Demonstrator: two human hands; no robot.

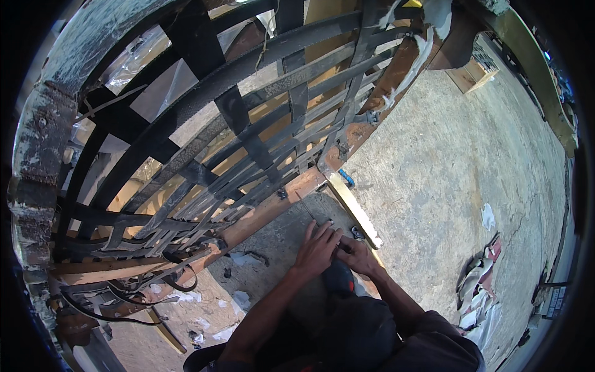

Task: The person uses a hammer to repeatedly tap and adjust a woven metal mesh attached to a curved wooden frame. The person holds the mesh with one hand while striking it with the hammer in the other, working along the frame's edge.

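Note:
Low over the floor in front of me, my two hands meet. My left hand [317,252] has its outer fingers stretched a little apart, while its forefinger bends in toward my right hand [357,256]. The right hand's fingers are closed. A small dark thing seems to lie between the fingertips, too hidden to name. Just beyond the right hand, a small dark piece [357,232] lies beside a pale wooden rail [352,208]. The rail runs from the corner of a wooden furniture frame [273,211] tipped on its side, with black woven webbing straps [229,108] across it.
A blue coiled piece [346,178] lies by the frame's corner. Loose straps [133,315] hang at the lower left, near white scraps [242,302]. Torn fabric [480,282] lies on the concrete floor [434,167] to the right. A wooden box-like piece [472,75] stands farther back.

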